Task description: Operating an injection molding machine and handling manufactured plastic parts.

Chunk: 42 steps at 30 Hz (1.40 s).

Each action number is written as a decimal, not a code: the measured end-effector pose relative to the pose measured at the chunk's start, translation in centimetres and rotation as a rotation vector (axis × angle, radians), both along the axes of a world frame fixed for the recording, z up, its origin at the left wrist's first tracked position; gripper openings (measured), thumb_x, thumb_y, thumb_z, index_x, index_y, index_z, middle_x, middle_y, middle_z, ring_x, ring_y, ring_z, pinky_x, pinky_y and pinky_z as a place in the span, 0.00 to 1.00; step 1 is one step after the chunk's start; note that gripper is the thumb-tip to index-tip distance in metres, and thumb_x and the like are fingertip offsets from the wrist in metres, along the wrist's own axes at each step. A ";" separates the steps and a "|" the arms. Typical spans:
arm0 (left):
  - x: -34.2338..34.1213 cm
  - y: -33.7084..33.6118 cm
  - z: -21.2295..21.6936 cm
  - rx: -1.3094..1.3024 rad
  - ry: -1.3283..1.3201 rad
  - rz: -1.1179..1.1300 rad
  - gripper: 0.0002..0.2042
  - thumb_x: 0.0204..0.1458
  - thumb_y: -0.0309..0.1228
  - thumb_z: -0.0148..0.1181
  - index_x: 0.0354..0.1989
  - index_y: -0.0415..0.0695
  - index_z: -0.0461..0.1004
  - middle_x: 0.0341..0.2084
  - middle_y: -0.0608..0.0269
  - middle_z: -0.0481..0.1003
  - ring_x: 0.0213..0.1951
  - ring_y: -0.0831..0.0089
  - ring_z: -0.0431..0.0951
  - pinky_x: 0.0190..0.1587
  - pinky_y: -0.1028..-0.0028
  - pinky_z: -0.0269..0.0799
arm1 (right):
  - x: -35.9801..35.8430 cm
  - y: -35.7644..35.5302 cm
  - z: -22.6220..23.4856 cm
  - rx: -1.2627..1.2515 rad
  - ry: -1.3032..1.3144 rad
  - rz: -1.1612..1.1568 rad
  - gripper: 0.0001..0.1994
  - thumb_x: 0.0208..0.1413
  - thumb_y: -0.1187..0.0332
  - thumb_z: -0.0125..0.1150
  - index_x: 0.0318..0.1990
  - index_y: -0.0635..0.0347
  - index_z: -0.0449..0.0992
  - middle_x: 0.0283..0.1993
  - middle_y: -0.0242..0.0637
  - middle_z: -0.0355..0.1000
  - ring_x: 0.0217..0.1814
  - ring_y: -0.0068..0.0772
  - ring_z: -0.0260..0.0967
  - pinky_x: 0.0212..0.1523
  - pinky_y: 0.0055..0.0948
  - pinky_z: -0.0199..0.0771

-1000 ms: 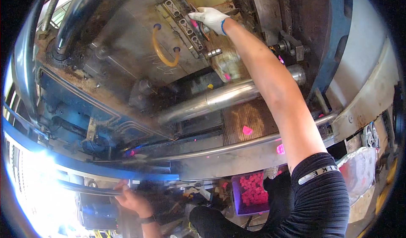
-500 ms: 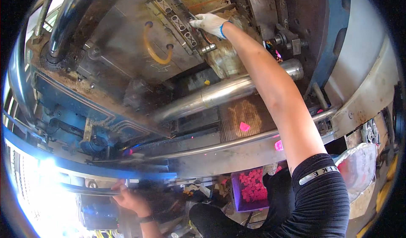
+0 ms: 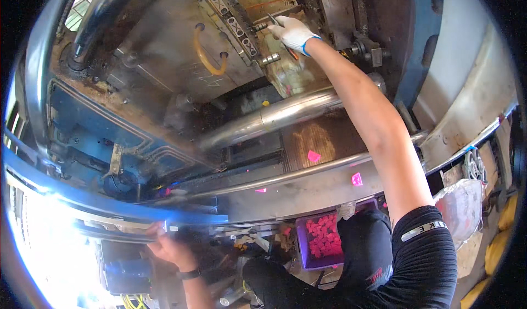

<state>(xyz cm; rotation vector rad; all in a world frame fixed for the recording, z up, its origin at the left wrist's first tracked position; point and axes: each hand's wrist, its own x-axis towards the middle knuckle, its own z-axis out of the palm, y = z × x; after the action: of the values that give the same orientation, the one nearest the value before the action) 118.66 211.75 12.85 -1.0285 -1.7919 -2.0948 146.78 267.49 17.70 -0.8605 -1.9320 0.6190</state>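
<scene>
The right hand (image 3: 292, 33), in a white knit glove with a blue cuff, reaches to the upper middle of the frame, its fingers closed around a thin dark metal tool (image 3: 277, 24) whose tip sits against the grey steel mould face (image 3: 164, 45), just right of the slanted row of metal cavity inserts (image 3: 233, 18); the bare left hand (image 3: 167, 247) is at the lower left, fingers curled over the edge of the blue machine rail (image 3: 110, 210); a curved yellow handle (image 3: 206, 54) sits left of the inserts, a polished steel tie bar (image 3: 274, 117) runs across the centre, and a purple bin of pink moulded pieces (image 3: 324, 240) lies at the lower middle, with stray pink bits (image 3: 313, 156) on the machine bed above it; the step in hand looks like picking or prising at the mould face with the tool, and the next move would call for a steady, fine push of the tip without slipping into the inserts; against the earlier frames the gloved hand sits slightly more to the right along the mould, the tool shows more clearly, and the left hand grips the same rail.
</scene>
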 end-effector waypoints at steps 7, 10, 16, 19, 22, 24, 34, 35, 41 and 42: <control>3.1 0.2 1.8 -0.104 0.104 0.033 0.05 0.62 0.23 0.47 0.39 0.37 0.70 0.40 0.61 0.73 0.44 0.70 0.71 0.55 0.67 0.65 | 4.4 -10.1 1.4 0.125 -0.037 0.001 0.24 0.63 0.54 0.54 0.55 0.66 0.72 0.52 0.59 0.74 0.55 0.60 0.72 0.55 0.47 0.71; 3.4 -0.3 2.0 -0.051 0.078 -0.003 0.05 0.59 0.25 0.56 0.39 0.38 0.73 0.38 0.60 0.76 0.41 0.72 0.74 0.50 0.69 0.71 | 6.5 -16.7 2.4 0.103 -0.140 0.037 0.18 0.64 0.55 0.53 0.49 0.63 0.72 0.42 0.60 0.75 0.48 0.62 0.73 0.48 0.48 0.73; 6.8 0.1 2.6 -0.100 -0.074 -0.109 0.05 0.65 0.25 0.49 0.45 0.37 0.68 0.44 0.57 0.74 0.47 0.70 0.74 0.56 0.71 0.67 | 14.1 -31.7 2.6 0.103 -0.024 0.057 0.20 0.62 0.67 0.59 0.58 0.66 0.69 0.49 0.58 0.75 0.53 0.55 0.75 0.50 0.38 0.74; 8.0 0.1 2.8 -0.140 0.065 -0.142 0.05 0.66 0.25 0.49 0.45 0.37 0.68 0.44 0.57 0.74 0.48 0.71 0.74 0.57 0.70 0.67 | 17.7 -37.5 0.6 0.183 0.050 0.029 0.24 0.60 0.72 0.60 0.63 0.66 0.65 0.58 0.55 0.72 0.60 0.53 0.71 0.58 0.36 0.72; 8.8 0.8 1.9 0.001 0.032 -0.250 0.09 0.64 0.32 0.56 0.47 0.41 0.70 0.41 0.62 0.76 0.44 0.75 0.75 0.50 0.71 0.72 | 22.3 -43.0 -3.2 0.076 -0.018 -0.049 0.27 0.58 0.75 0.61 0.66 0.67 0.62 0.64 0.54 0.68 0.67 0.48 0.67 0.64 0.33 0.67; 10.5 1.5 1.9 0.013 0.063 -0.275 0.09 0.64 0.32 0.57 0.46 0.42 0.70 0.40 0.63 0.76 0.43 0.75 0.75 0.49 0.72 0.72 | 25.8 -46.2 -7.4 -0.083 -0.085 -0.173 0.21 0.58 0.73 0.60 0.59 0.67 0.68 0.54 0.57 0.72 0.58 0.55 0.72 0.55 0.37 0.73; 19.4 4.2 2.1 -0.051 0.070 -0.398 0.06 0.60 0.24 0.55 0.45 0.41 0.72 0.42 0.63 0.76 0.44 0.73 0.75 0.52 0.71 0.70 | 50.1 -75.3 -48.8 -0.758 -0.803 -0.080 0.12 0.50 0.61 0.61 0.38 0.55 0.82 0.39 0.47 0.80 0.42 0.49 0.79 0.39 0.43 0.77; 19.4 3.8 2.0 -0.040 0.118 -0.382 0.06 0.60 0.23 0.55 0.45 0.40 0.72 0.42 0.62 0.76 0.45 0.72 0.75 0.52 0.71 0.69 | 47.9 -76.0 -48.4 -0.508 -1.275 0.188 0.11 0.47 0.66 0.64 0.39 0.54 0.83 0.40 0.41 0.81 0.42 0.45 0.80 0.41 0.39 0.78; 22.0 5.3 1.0 -0.015 0.290 -0.398 0.06 0.61 0.20 0.52 0.46 0.39 0.69 0.44 0.58 0.76 0.46 0.73 0.75 0.52 0.73 0.69 | 47.6 -78.3 -45.1 -0.951 -0.972 0.502 0.28 0.45 0.66 0.70 0.59 0.52 0.74 0.57 0.36 0.76 0.54 0.36 0.76 0.55 0.31 0.76; 22.6 5.4 0.8 -0.011 0.295 -0.401 0.07 0.61 0.20 0.52 0.46 0.39 0.69 0.45 0.58 0.76 0.45 0.74 0.75 0.51 0.74 0.69 | 47.7 -77.5 -44.0 -1.047 -0.815 0.550 0.29 0.45 0.65 0.70 0.59 0.51 0.74 0.58 0.36 0.75 0.55 0.36 0.75 0.56 0.30 0.75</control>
<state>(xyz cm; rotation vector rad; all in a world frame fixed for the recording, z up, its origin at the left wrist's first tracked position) 141.24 217.15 13.66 -1.7179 -1.5532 -1.9956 194.49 189.99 -26.35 -1.3397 -2.5864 1.9538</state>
